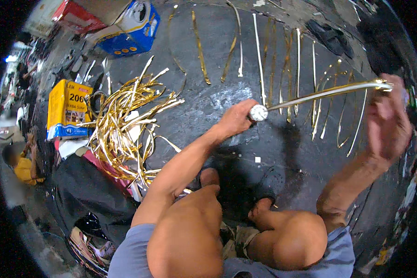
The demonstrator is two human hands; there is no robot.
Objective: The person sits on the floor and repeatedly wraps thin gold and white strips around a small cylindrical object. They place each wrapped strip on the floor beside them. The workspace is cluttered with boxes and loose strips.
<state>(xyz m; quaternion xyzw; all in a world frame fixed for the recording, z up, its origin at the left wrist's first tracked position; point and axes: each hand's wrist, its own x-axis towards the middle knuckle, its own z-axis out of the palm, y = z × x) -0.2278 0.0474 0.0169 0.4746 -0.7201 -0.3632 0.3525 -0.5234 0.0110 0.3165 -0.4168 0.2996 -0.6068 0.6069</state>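
Observation:
In my left hand (pixel 236 119), fingers wrapped round it, is a short round object with a mottled whitish end (pixel 258 113); its kind is not clear. A narrow gold and white strip (pixel 329 93) stretches from beside that object to the right, rising slightly. Its far end is pinched in my raised right hand (pixel 389 123), which is a little blurred. Beneath the strip, several similar gold and white strips (pixel 297 74) lie roughly side by side on the dark mat (pixel 204 104). To the left of my left hand lies a tangled heap of gold strips (pixel 125 125).
A yellow tin (pixel 69 111) stands left of the heap. At the upper left is a blue box (pixel 129 30) beside a red one (pixel 76 16). Dark sandals (pixel 329 37) lie at the upper right. A dark cloth (pixel 85 190) is near my left knee. Another person (pixel 25 162) sits far left.

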